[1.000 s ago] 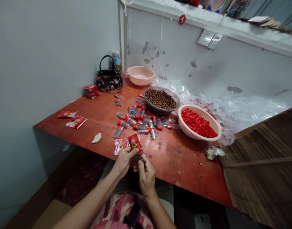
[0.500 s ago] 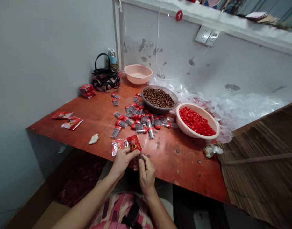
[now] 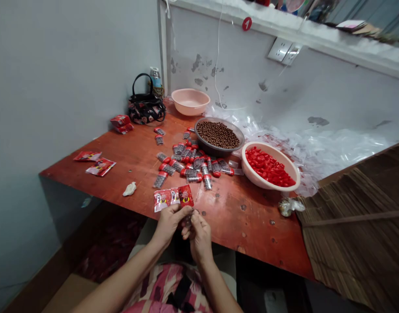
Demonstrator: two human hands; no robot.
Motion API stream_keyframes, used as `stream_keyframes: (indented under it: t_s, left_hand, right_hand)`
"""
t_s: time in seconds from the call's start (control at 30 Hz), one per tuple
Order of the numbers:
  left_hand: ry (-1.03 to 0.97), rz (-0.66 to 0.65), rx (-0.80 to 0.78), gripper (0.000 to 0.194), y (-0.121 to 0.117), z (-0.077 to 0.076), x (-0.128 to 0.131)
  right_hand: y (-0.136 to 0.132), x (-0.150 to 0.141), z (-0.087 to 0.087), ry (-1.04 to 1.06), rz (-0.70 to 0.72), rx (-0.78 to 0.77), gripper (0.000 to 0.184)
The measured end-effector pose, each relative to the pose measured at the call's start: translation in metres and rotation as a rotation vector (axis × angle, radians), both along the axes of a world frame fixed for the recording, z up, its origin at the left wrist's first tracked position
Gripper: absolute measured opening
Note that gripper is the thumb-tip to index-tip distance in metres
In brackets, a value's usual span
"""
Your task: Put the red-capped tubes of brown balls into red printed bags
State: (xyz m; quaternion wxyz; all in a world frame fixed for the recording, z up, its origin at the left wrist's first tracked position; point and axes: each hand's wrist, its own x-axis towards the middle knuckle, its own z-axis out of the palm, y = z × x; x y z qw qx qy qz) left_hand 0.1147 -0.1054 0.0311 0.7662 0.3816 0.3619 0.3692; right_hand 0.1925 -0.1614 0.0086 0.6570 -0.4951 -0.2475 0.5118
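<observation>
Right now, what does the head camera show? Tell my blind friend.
The left hand holds red packets beside the right hand over a wooden table. Nearby lie red-capped clear tubes, a bowl of brown beads and a bowl of red caps.

The left grip (image 3: 168,224) and the right grip (image 3: 199,238) were held just beside each other in front of the body, with the fingers (image 3: 194,221) curled and pinched inward. The left forearm (image 3: 124,274) and the right forearm (image 3: 217,282) were angled inward, converging upward from below.

Red wooden table (image 3: 251,234), pink basin (image 3: 190,102), grey bowl (image 3: 219,150) of brown beads (image 3: 218,134), white bowl (image 3: 267,184) of red caps (image 3: 263,164), clear tubes (image 3: 194,177)
</observation>
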Motion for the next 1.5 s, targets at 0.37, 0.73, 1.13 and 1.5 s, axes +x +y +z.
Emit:
stream_keyframes:
  t_s: [0.37, 0.73, 1.13, 1.5]
  left_hand:
    - [-0.1, 0.087, -0.019, 0.017, -0.009, -0.007, 0.002]
    - [-0.163, 0.097, -0.135, 0.02, -0.015, -0.009, -0.001]
    - [-0.114, 0.58, -0.288, 0.048, -0.032, -0.008, -0.092]
    - [0.986, 0.223, 1.076, 0.027, 0.049, -0.041, -0.065]
  right_hand:
    - [-0.007, 0.001, 0.007, -0.4, -0.095, -0.04, 0.024]
    - [0.005, 0.006, 0.001, 0.042, 0.002, 0.062, 0.025]
    - [0.014, 0.0, -0.003, 0.095, 0.15, 0.009, 0.03]
    - [0.017, 0.0, 0.012, -0.167, 0.206, -0.034, 0.021]
